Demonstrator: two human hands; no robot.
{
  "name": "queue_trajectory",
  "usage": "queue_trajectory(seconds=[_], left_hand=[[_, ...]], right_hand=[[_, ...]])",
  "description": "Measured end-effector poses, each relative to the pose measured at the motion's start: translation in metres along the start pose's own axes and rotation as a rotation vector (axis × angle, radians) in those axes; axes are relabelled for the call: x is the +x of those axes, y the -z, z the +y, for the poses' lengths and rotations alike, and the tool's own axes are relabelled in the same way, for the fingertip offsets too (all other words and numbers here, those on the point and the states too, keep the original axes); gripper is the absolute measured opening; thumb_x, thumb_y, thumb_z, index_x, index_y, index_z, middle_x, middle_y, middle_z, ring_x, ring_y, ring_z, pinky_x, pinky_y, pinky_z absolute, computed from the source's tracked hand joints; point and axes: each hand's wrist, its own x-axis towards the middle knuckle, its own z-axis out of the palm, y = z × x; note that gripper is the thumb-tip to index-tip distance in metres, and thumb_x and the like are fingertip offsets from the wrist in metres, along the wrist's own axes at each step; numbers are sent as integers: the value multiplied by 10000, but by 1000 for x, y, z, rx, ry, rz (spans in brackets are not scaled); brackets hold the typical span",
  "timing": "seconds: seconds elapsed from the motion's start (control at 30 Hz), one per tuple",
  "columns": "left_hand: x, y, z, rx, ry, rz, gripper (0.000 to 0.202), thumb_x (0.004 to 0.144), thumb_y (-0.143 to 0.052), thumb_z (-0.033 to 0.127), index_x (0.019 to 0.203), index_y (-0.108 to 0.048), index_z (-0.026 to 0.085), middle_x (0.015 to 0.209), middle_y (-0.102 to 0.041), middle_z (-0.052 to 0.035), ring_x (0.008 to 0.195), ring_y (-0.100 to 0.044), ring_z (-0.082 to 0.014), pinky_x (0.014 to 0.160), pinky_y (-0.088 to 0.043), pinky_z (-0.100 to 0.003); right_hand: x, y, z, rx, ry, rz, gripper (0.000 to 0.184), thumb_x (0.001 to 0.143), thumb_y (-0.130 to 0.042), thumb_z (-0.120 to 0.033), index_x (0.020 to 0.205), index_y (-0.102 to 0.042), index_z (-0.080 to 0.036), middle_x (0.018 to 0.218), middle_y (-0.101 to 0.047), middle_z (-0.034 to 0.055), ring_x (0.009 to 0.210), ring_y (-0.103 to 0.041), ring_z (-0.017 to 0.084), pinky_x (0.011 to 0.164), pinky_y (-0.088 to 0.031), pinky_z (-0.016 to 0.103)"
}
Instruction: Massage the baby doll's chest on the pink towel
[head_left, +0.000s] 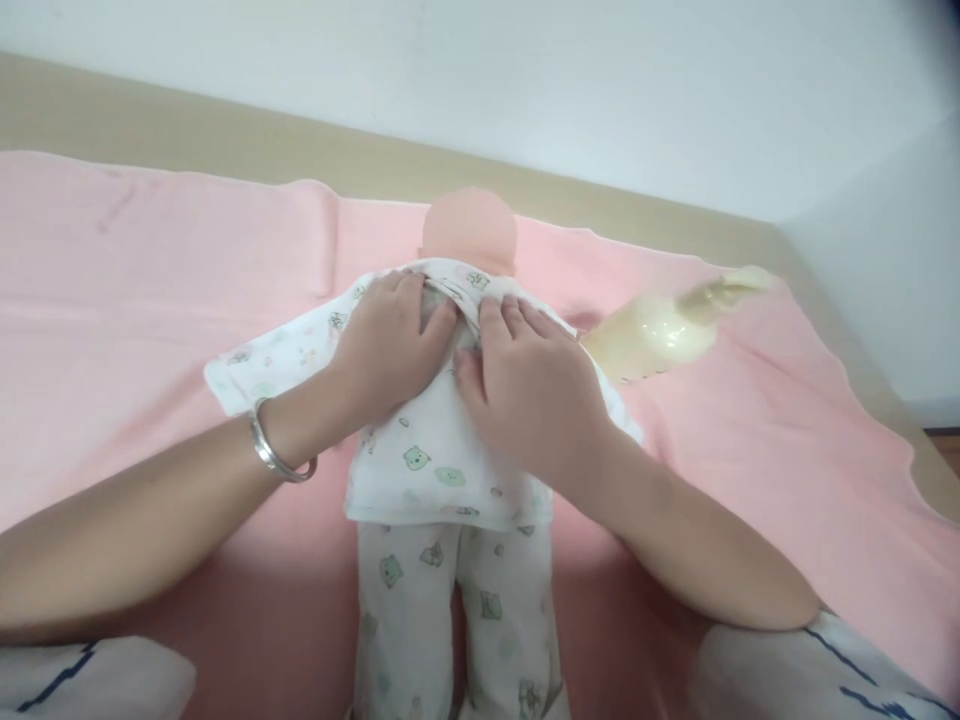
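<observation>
A doll (pixel 471 228) lies on its back on a pink cloth, dressed in a white shirt (pixel 450 480) with animal prints and matching trousers (pixel 506 600). My left hand (pixel 397 340), below a silver bangle, rests on the left side of the shirt's chest near the neckline, fingers stretched and thumb apart. On the other side of the chest lies my right hand (pixel 536 385), its fingers extended over the fabric and thumb apart. Between them the shirt's front is folded and crosses over at the collar. The doll's face is not visible.
The pink cloth (pixel 150 270) covers a tan surface (pixel 195 120) that meets a white wall (pixel 525 90). Right of the shirt is a glossy, blurred pale yellow shape (pixel 660 330); whether it is the doll's arm I cannot tell.
</observation>
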Motion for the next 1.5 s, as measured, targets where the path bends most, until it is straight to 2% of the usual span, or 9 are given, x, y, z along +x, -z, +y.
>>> queue_trajectory(seconds=[0.17, 0.4, 0.6, 0.77, 0.93, 1.1, 1.17, 1.27, 1.5], left_hand=[[-3, -5, -2, -24, 27, 25, 488, 991, -305, 424, 1235, -584, 107, 1277, -638, -185, 1229, -565, -329, 1110, -437, -502], [-2, -4, -1, -25, 62, 27, 427, 991, -322, 419, 1198, -591, 160, 1265, -645, -149, 1250, -558, -319, 1109, -436, -482], [-3, -3, 0, -16, 48, 16, 385, 991, -332, 390, 1117, -612, 158, 1196, -668, -163, 1187, -591, -329, 1076, -453, -494], [0, -1, 0, 36, 39, -1, 455, 1000, -307, 411, 1227, -578, 125, 1292, -638, -177, 1246, -572, -334, 1091, -457, -493], [-9, 9, 10, 253, -50, -84, 469, 1008, -264, 340, 1160, -605, 55, 1195, -661, -219, 1178, -616, -347, 1063, -493, -513], [-50, 19, 31, 568, -305, -194, 535, 922, -308, 128, 1375, -477, -101, 1453, -507, -329, 1406, -476, -432, 1186, -393, -568], [-59, 21, 34, 575, -378, -282, 564, 881, -328, 90, 1389, -473, -109, 1473, -486, -333, 1429, -449, -442, 1210, -367, -569], [-50, 20, 27, 463, -419, -244, 552, 886, -318, 109, 1373, -516, -61, 1467, -518, -284, 1463, -413, -413, 1239, -323, -569], [-2, 10, 5, 44, -37, -80, 430, 984, -290, 390, 1087, -597, 108, 1227, -642, -206, 1195, -595, -349, 1063, -494, -537]], right_hand=[[23, -13, 18, 184, -137, -34, 776, 1024, -339, -499, 1558, -260, 58, 1653, -248, 268, 1574, -188, 363, 1282, -220, 544], [24, -25, 19, 198, -110, 83, 746, 1016, -292, -528, 1533, -333, 8, 1630, -329, 246, 1555, -259, 360, 1264, -243, 570], [24, -23, 19, 171, -114, 56, 745, 1019, -298, -507, 1536, -323, 29, 1631, -324, 250, 1553, -262, 359, 1273, -236, 541], [24, -22, 19, 163, -102, 60, 737, 1026, -285, -503, 1541, -320, 24, 1628, -330, 250, 1546, -277, 363, 1264, -246, 549], [25, -21, 21, 115, -72, 28, 695, 1045, -262, -451, 1549, -305, 27, 1629, -324, 258, 1553, -265, 353, 1264, -255, 529], [26, -18, 24, 92, -35, 33, 646, 1043, -272, -399, 1523, -357, 26, 1596, -388, 255, 1512, -359, 349, 1231, -323, 537], [23, -15, 22, 63, -34, 60, 630, 1040, -283, -382, 1497, -398, 37, 1547, -461, 259, 1465, -432, 353, 1210, -359, 527], [13, -8, 13, -18, -31, 75, 605, 1039, -300, -339, 1471, -435, 61, 1461, -554, 273, 1390, -521, 366, 1169, -413, 507], [-12, 2, -7, -147, 20, 65, 553, 1034, -329, -271, 1433, -489, 76, 1400, -579, 323, 1333, -575, 406, 1136, -439, 568]])
